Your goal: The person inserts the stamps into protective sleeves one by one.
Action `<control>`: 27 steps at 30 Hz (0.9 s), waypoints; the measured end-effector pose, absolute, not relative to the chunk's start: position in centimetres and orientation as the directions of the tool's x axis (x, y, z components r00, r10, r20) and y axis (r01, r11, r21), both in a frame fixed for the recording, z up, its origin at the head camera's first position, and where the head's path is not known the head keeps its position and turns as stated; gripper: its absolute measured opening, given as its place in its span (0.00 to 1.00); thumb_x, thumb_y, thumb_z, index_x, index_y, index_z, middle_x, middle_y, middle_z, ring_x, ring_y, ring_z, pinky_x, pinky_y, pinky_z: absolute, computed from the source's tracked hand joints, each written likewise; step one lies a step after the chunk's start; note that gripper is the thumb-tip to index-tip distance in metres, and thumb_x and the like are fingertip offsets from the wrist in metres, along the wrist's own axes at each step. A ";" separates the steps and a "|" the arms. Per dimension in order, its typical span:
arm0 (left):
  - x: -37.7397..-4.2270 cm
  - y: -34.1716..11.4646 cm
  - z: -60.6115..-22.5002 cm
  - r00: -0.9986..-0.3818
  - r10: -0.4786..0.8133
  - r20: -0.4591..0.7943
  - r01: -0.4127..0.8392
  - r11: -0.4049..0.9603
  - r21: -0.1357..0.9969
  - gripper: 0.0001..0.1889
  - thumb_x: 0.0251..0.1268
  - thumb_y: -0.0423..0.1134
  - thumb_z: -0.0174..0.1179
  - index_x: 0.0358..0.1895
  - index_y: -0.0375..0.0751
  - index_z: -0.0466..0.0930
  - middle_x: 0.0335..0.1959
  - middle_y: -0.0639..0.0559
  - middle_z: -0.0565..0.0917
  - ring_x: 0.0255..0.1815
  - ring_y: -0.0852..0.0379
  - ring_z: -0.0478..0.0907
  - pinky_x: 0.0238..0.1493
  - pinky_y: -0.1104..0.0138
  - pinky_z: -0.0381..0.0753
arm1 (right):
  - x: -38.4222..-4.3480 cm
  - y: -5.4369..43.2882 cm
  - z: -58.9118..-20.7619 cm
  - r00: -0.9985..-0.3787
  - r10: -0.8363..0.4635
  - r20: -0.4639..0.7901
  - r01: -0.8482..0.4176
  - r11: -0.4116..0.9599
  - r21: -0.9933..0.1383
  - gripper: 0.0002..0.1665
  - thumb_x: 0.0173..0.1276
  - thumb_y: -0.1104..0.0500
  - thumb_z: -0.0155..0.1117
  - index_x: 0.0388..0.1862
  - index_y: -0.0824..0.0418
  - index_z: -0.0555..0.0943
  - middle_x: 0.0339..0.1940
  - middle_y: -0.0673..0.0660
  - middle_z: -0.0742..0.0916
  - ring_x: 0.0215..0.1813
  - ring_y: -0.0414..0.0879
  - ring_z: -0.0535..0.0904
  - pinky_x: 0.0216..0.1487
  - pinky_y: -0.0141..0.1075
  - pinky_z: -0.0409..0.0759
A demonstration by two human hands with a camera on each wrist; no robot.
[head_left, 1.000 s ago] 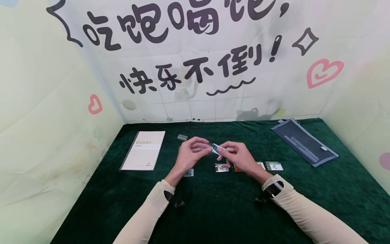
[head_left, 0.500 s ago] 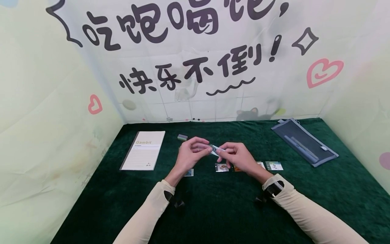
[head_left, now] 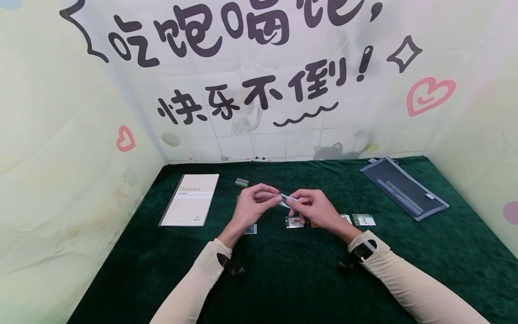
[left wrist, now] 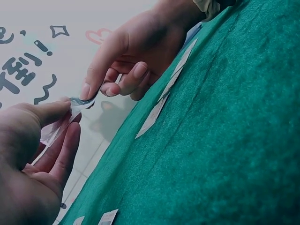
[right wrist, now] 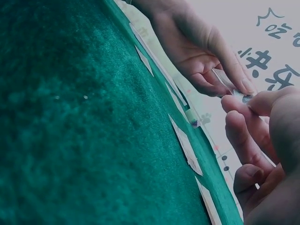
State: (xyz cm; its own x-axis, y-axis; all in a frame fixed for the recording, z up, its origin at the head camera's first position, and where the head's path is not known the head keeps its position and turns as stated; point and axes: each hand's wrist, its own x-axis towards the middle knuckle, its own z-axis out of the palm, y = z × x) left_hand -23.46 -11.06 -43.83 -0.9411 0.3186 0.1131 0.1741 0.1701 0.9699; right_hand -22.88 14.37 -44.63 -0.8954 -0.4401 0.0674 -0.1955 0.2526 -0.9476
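Observation:
My left hand (head_left: 255, 202) and right hand (head_left: 317, 208) meet above the green cloth. Between their fingertips is a small picture card (head_left: 285, 199) with a clear plastic sleeve (left wrist: 55, 130) around or against it; which, I cannot tell. The left thumb and fingers pinch the sleeve in the left wrist view. At the card's dark end (left wrist: 82, 101), the right thumb and forefinger pinch, the other right fingers curled loosely. Below the hands lie small sleeved cards: a blue one (head_left: 251, 229), one with a brown figure (head_left: 295, 222) and a white one (head_left: 365, 220). The right hand partly covers others.
A notebook marked Gambit (head_left: 190, 200) lies at the left. A small striped block (head_left: 242, 182) sits behind the left hand. At the back right is a blue mesh zip pouch (head_left: 398, 185) with pen-like sticks inside. Printed fabric walls (head_left: 243, 144) enclose the cloth-covered table (head_left: 283, 279).
The card has tilted and come closer to the left fingertips, so less of its face shows. Both hands stay in nearly the same place, still pinching.

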 end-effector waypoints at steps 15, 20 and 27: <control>-23.5 -11.1 -43.8 -0.940 0.321 0.120 0.181 0.166 0.969 0.13 0.73 0.50 0.72 0.55 0.53 0.88 0.48 0.54 0.95 0.50 0.53 0.93 0.56 0.56 0.91 | -22.9 14.4 -44.5 -0.898 -0.434 0.067 -0.213 0.296 -0.931 0.16 0.83 0.41 0.63 0.56 0.50 0.86 0.35 0.57 0.92 0.31 0.57 0.86 0.37 0.39 0.85; -23.5 -11.1 -43.8 -0.934 0.338 0.117 0.195 0.207 0.959 0.12 0.74 0.51 0.71 0.54 0.54 0.89 0.47 0.56 0.95 0.48 0.54 0.92 0.55 0.56 0.90 | -22.9 14.4 -44.5 -0.897 -0.437 0.069 -0.224 0.314 -0.923 0.16 0.82 0.42 0.64 0.56 0.49 0.86 0.34 0.56 0.91 0.31 0.56 0.85 0.36 0.38 0.84; -23.7 -11.2 -43.8 -0.940 0.317 0.131 0.203 0.209 0.957 0.13 0.73 0.52 0.72 0.54 0.55 0.88 0.47 0.56 0.95 0.47 0.53 0.93 0.55 0.56 0.90 | -22.9 14.4 -44.5 -0.909 -0.412 0.066 -0.209 0.311 -0.927 0.18 0.83 0.40 0.63 0.59 0.49 0.84 0.35 0.57 0.91 0.31 0.56 0.85 0.37 0.39 0.84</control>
State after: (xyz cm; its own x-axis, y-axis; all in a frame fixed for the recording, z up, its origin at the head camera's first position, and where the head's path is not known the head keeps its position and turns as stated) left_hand -23.65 -11.20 -43.78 -0.9395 0.3166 0.1305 0.2032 0.2086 0.9567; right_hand -22.90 14.39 -44.54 -0.9085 -0.4125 0.0665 -0.2089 0.3107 -0.9273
